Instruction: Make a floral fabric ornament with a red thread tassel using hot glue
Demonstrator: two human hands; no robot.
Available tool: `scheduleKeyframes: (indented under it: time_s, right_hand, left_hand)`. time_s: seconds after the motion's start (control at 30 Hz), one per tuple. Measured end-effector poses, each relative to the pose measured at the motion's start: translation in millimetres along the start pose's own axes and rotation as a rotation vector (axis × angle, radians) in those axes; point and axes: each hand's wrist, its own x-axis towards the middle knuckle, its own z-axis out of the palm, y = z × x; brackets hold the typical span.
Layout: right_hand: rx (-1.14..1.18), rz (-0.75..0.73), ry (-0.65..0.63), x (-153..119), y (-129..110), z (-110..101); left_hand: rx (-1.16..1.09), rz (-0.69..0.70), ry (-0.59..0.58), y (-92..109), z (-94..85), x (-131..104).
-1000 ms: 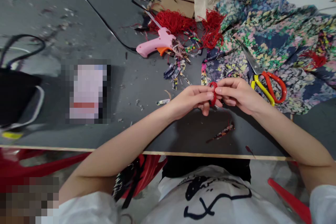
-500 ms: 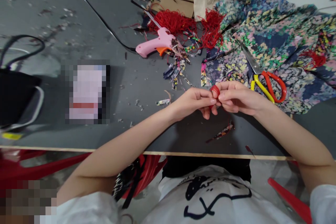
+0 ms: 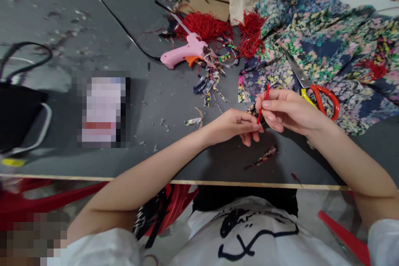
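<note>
Your left hand pinches the red strands low and your right hand pinches them higher, so easing either pair of fingertips could let them slip apart.

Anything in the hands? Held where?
Yes, a bundle of red cord: the left hand pinches its lower part, the right hand its upper part.

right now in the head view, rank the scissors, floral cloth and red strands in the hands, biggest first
1. Floral cloth
2. Scissors, partly hidden by the right hand
3. Red strands, pinched by that hand and the left hand
</note>
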Motion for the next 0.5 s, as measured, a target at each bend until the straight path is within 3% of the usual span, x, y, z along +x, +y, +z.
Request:
scheduleKeyframes:
  time_s: [0.33, 0.4, 0.5]
  right_hand:
    - [-0.084, -0.027, -0.012, -6.2, -4.8, 5.5]
    - [-0.12, -0.037, -0.024, -8.8, -5.0, 8.9]
    - [-0.153, -0.046, -0.061, -12.0, -2.8, 15.4]
  left_hand:
    - [0.232, 0.034, -0.094, 5.7, 0.4, -5.8]
    - [0.279, 0.142, 0.011, 3.2, -0.7, -8.1]
    - [0.293, 0.399, 0.278, -1.0, -2.0, -11.5]
